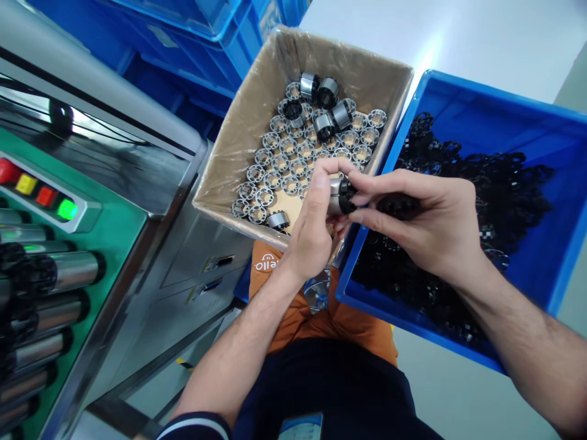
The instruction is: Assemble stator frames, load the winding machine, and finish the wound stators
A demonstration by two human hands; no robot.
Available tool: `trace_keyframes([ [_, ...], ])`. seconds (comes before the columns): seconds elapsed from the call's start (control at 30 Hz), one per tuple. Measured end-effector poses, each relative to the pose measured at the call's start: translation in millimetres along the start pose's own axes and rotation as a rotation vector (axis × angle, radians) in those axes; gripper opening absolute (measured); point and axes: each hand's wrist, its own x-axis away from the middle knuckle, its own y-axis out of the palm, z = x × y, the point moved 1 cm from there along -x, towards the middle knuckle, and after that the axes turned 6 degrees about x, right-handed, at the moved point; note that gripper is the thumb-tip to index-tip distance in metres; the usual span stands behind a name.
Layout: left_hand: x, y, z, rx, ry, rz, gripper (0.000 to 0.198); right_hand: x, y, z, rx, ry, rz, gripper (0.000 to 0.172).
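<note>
My left hand (314, 226) is closed around a short silver metal core (335, 197), above the right edge of a lined cardboard box (229, 143). A black plastic end ring (347, 195) sits at the core's right end. The fingers of my right hand (426, 217) pinch at that ring, partly hiding it. Inside the box, many slotted metal cores (288, 145) stand upright in rows. Several cores with black ends (328, 93) lie on top of them. A blue bin (518, 96) under my right hand holds a heap of black plastic rings (486, 189).
To the left, a green machine panel (123, 205) carries lit buttons (68, 209) and rows of metal cylinders (73, 271). Blue crates (192, 46) are stacked behind the box. A white table (481, 36) extends at the back right.
</note>
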Motion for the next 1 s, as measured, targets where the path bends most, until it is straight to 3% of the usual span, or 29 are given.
trace_keyframes([
  [0.2, 0.0, -1.7, 2.5, 0.025, 0.009, -0.045, 0.047, -1.3, -7.9, -2.4, 0.029, -0.012, -0.047, 0.044],
  [0.4, -0.4, -3.4, 2.3, 0.022, 0.033, -0.087, 0.045, -2.9, -8.1, 2.1, -0.048, 0.078, -0.073, 0.03],
  [0.5, -1.9, -1.8, 3.0, 0.026, 0.0, -0.107, 0.054, -4.3, -9.0, -2.3, 0.007, 0.087, -0.029, 0.026],
  [0.57, -4.8, -0.7, 3.8, -0.004, 0.002, -0.04, 0.07, -5.6, -11.7, -4.7, 0.034, 0.11, 0.03, 0.026],
  [0.67, -9.8, 1.5, 4.9, -0.066, 0.008, 0.133, 0.084, -8.4, -15.7, -1.1, -0.134, 0.2, 0.091, 0.018],
  [0.77, -12.5, 4.3, 5.1, -0.084, -0.025, 0.185, 0.083, -10.5, -17.0, 3.8, -0.269, 0.26, 0.095, 0.02],
  [0.9, -13.6, 3.6, 6.7, -0.057, 0.005, 0.174, 0.074, -11.0, -14.2, -5.8, -0.214, 0.243, 0.001, 0.027],
  [1.0, -14.4, 0.2, 6.6, 0.006, -0.066, 0.098, 0.061, -11.9, -11.2, -16.2, -0.241, 0.274, -0.007, 0.034],
])
